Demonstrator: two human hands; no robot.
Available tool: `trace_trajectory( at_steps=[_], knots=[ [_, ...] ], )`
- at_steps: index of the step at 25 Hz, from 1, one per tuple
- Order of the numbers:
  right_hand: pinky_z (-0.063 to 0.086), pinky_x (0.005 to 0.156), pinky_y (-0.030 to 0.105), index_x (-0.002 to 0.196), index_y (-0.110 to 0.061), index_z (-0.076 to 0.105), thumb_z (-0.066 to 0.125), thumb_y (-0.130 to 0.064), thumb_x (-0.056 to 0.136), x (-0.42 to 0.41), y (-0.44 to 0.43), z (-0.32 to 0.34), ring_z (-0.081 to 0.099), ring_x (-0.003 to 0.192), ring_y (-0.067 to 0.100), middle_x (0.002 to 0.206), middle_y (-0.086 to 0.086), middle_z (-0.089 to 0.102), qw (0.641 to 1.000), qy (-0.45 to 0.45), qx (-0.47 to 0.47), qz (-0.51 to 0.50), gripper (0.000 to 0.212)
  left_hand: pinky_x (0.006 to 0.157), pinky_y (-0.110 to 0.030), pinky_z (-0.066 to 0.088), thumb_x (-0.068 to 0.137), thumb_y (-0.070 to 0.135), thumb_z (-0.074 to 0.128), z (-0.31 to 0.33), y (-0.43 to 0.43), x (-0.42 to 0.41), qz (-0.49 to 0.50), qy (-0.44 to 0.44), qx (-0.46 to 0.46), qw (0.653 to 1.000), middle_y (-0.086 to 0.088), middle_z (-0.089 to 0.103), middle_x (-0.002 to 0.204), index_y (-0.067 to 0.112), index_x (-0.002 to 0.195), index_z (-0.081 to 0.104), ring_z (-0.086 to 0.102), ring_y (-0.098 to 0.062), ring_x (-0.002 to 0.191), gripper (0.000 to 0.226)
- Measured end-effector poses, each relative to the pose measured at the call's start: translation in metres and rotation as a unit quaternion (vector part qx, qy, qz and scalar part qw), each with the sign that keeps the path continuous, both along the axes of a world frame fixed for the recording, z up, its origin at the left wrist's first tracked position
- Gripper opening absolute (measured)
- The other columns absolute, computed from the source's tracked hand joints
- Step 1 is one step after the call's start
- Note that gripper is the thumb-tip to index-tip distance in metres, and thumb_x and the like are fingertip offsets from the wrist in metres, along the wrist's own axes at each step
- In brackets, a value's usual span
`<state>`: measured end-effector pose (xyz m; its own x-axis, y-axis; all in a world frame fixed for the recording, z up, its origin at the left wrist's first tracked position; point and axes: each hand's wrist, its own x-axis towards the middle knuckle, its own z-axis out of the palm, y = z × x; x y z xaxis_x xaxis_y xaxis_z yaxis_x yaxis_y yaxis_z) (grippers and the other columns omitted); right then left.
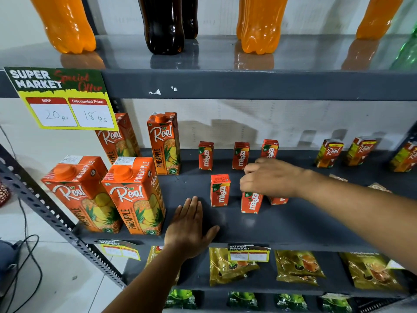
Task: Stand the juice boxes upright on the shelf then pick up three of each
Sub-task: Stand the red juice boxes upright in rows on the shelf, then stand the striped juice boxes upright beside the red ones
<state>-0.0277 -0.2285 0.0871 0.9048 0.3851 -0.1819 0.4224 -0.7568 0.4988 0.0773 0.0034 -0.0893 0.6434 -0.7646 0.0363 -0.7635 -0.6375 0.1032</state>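
- Grey metal shelf (293, 224), middle tier, viewed from above and in front.
- Left hand (189, 229): flat, palm down on the near shelf edge, fingers spread, holding nothing.
- Right hand (268, 177): reaching in from the right, fingers curled down over the top of a small Maaza box (251, 202); whether the grip is closed on it I cannot tell. A second small box (278, 200) sits just behind under the hand, mostly hidden.
- One more Maaza box (220, 190) stands upright just left of the right hand, apart from it.
- Far row: three Maaza boxes upright, left (205, 155), middle (241, 155), right (270, 148) partly behind the knuckles.
- Far right: small Real boxes (329, 153), (361, 151), (406, 158), standing, slightly tilted in the wide lens.
- Left side: four large Real pineapple cartons, two near (79, 193), (135, 195), two far (119, 137), (164, 143), all upright.
- Price card (61, 98) hangs from the upper shelf lip: 20 Rs, 18 Rs.
- Upper tier: orange soda bottles (65, 23) and a dark cola bottle (163, 23).
- Lower tier: tea pouches (297, 266).
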Motion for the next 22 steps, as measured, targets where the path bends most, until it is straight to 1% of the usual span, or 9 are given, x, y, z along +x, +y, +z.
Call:
trace_trajectory(
  at_steps=[2,5,7,10,12,14,16,19,22],
  knots=[
    [0.047,0.078,0.040,0.111,-0.025,0.053,0.053,-0.013,0.091,-0.004,-0.004,-0.005,0.052,0.103,0.023,0.119,-0.005,0.061,1.000,-0.002,-0.003,0.008,0.024,0.114,-0.033,-0.010,0.077,0.082,-0.003,0.000,0.001,-0.001,-0.001,-0.001,-0.004,1.000,-0.008,-0.004,0.162,0.009,0.151,0.000,-0.009,-0.020,0.147,0.104],
    [0.044,0.098,0.045,0.140,-0.027,0.039,0.056,-0.005,0.088,-0.013,-0.017,0.004,0.042,0.129,0.028,0.148,0.003,0.043,0.994,-0.011,0.078,-0.076,0.059,0.114,-0.031,-0.010,0.081,0.076,-0.004,0.007,0.007,-0.006,-0.014,0.004,-0.013,1.000,-0.009,-0.005,0.162,0.008,0.151,0.000,-0.012,-0.018,0.145,0.098],
    [0.043,0.100,0.043,0.142,-0.026,0.037,0.060,-0.003,0.080,-0.021,-0.040,0.022,0.043,0.129,0.028,0.148,0.004,0.042,0.975,-0.056,0.154,-0.151,0.070,0.114,-0.030,-0.012,0.081,0.073,-0.005,0.011,0.015,-0.017,-0.026,0.019,-0.021,0.999,-0.008,-0.009,0.161,0.010,0.150,-0.002,-0.019,-0.015,0.142,0.094],
    [0.043,0.098,0.036,0.139,-0.026,0.041,0.066,-0.021,0.082,-0.045,-0.097,0.042,0.050,0.122,0.028,0.140,0.007,0.049,0.909,-0.098,0.241,-0.325,0.063,0.109,-0.029,-0.022,0.084,0.072,-0.010,0.021,0.009,-0.056,-0.111,0.047,-0.028,0.992,-0.003,-0.019,0.158,0.017,0.148,-0.011,-0.032,-0.014,0.138,0.084],
    [0.041,0.088,0.029,0.133,-0.021,0.048,0.071,-0.027,0.081,-0.068,-0.134,0.042,0.055,0.112,0.029,0.132,0.009,0.057,0.866,-0.053,0.251,-0.429,0.057,0.117,-0.032,-0.011,0.092,0.065,0.004,0.031,-0.011,-0.087,-0.175,0.015,-0.056,0.983,-0.006,0.000,0.160,0.014,0.150,0.007,-0.012,-0.020,0.146,0.078],
    [0.043,0.080,0.030,0.123,-0.023,0.056,0.073,-0.026,0.079,-0.092,-0.165,0.040,0.059,0.101,0.027,0.122,0.008,0.064,0.849,-0.009,0.208,-0.486,0.047,0.116,-0.037,0.024,0.095,0.052,0.027,0.038,-0.044,-0.117,-0.229,-0.007,-0.120,0.966,-0.012,0.037,0.151,0.007,0.142,0.042,0.028,-0.026,0.141,0.067],
    [0.048,0.082,0.033,0.114,-0.026,0.063,0.071,-0.027,0.079,-0.107,-0.185,0.037,0.061,0.095,0.025,0.114,0.005,0.068,0.858,-0.001,0.174,-0.483,0.036,0.109,-0.044,0.036,0.092,0.046,0.035,0.044,-0.083,-0.140,-0.253,-0.033,-0.161,0.953,-0.013,0.049,0.144,0.005,0.135,0.051,0.041,-0.027,0.135,0.061],
    [0.052,0.080,0.037,0.107,-0.024,0.065,0.068,-0.031,0.081,-0.121,-0.203,0.015,0.063,0.092,0.025,0.107,0.004,0.071,0.904,-0.003,0.192,-0.382,0.027,0.107,-0.044,0.036,0.091,0.042,0.046,0.041,-0.155,-0.166,-0.235,-0.035,-0.136,0.962,-0.016,0.049,0.143,0.003,0.135,0.050,0.043,-0.029,0.134,0.059],
    [0.053,0.082,0.039,0.108,-0.026,0.064,0.060,-0.026,0.076,-0.124,-0.206,-0.015,0.062,0.100,0.027,0.108,0.001,0.070,0.958,0.002,0.129,-0.258,0.032,0.117,-0.038,0.014,0.098,0.043,0.036,0.033,-0.209,-0.173,-0.162,-0.024,-0.051,0.985,-0.017,0.024,0.157,0.003,0.147,0.027,0.020,-0.029,0.145,0.064]
  ],
)
